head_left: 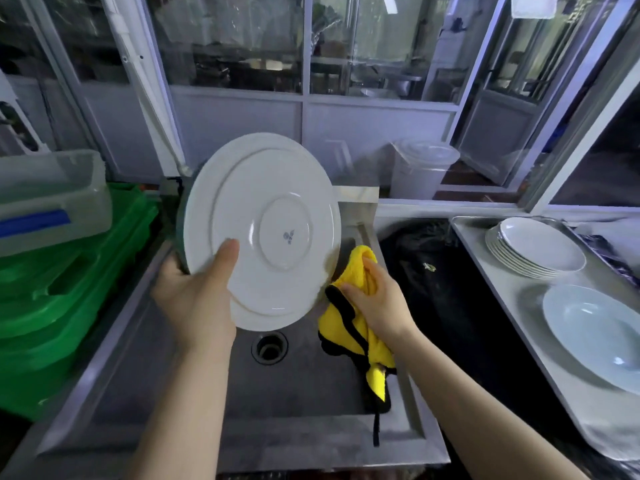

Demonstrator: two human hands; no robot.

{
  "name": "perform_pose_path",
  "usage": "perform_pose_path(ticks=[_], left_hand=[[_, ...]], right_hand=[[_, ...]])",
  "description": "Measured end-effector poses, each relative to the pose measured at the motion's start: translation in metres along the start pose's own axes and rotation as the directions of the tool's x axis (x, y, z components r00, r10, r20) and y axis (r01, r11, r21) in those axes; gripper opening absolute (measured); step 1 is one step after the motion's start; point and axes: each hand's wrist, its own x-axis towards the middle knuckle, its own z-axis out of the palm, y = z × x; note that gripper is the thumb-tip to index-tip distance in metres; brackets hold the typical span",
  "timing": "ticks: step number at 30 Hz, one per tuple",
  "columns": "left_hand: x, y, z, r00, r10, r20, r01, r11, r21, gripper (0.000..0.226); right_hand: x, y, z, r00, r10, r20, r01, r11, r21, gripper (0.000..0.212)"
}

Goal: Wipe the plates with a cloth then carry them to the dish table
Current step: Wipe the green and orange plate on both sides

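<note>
Plate (266,230) up on edge over the sink (194,393), underside turned to the camera, little blue mark at the centre showing. Left hand (197,299) grips it at the lower left rim, thumb laid flat across the back, fingers hidden behind, which looks like a hold chosen to leave most of the surface free for wiping. Right hand (375,303) is wrapped round a bunched yellow cloth (349,317) with black trim, just beside the plate's right edge; whether the cloth touches the rim I cannot tell. The loose end of the cloth hangs down over the sink's right wall. Holding the plate above the basin makes sense, since any drips would fall toward the drain (269,348). Off to the right, a stack of plates (536,251) and a single plate (595,334) sit on a steel tray (485,271), likely done or waiting. Green crates (69,289) stand left of the sink. My read: this plate's wipe is in hand, the carry not yet begun.
</note>
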Motion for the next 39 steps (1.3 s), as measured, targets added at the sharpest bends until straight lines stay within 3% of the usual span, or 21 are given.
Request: perform_pose_path(ticks=[6, 10, 15, 19, 22, 28, 33, 36, 39], left_hand=[[-0.014, -0.027, -0.002, 0.998, 0.021, 0.064, -0.034, 0.976, 0.215, 0.021], [-0.018, -0.043, 0.004, 0.994, 0.004, 0.112, -0.038, 0.953, 0.302, 0.019], [-0.024, -0.058, 0.013, 0.985, 0.003, 0.172, -0.077, 0.902, 0.425, 0.022], [-0.03, -0.067, 0.02, 0.976, 0.016, 0.215, -0.131, 0.837, 0.532, 0.028], [-0.037, -0.069, 0.028, 0.964, 0.035, 0.262, -0.185, 0.797, 0.575, 0.028], [-0.048, -0.075, 0.044, 0.943, 0.09, 0.321, -0.288, 0.708, 0.644, 0.03], [-0.056, -0.079, 0.057, 0.903, 0.152, 0.402, -0.408, 0.602, 0.686, 0.036], [-0.064, -0.082, 0.063, 0.779, 0.278, 0.562, -0.623, 0.446, 0.643, 0.04], [-0.07, -0.088, 0.066, 0.564, 0.387, 0.73, -0.826, 0.277, 0.491, 0.041]], right_hand=[[-0.015, 0.07, -0.022, 0.983, 0.177, 0.039, -0.172, 0.98, -0.103, 0.069], [-0.032, 0.113, -0.03, 0.944, 0.294, 0.15, -0.222, 0.902, -0.37, 0.065], [-0.064, 0.167, -0.023, 0.908, 0.254, 0.333, 0.093, 0.651, -0.753, 0.055], [-0.078, 0.19, -0.02, 0.891, 0.213, 0.401, 0.224, 0.562, -0.796, 0.054], [-0.074, 0.187, -0.025, 0.892, 0.122, 0.435, 0.249, 0.671, -0.699, 0.048], [-0.051, 0.169, -0.043, 0.968, 0.022, 0.249, 0.109, 0.86, -0.499, 0.035], [-0.019, 0.129, -0.066, 0.986, 0.16, 0.042, -0.158, 0.986, -0.059, 0.028], [0.001, 0.094, -0.085, 0.962, 0.259, 0.089, -0.274, 0.908, 0.316, 0.031], [0.013, 0.065, -0.102, 0.901, 0.33, 0.28, -0.432, 0.733, 0.526, 0.054]])
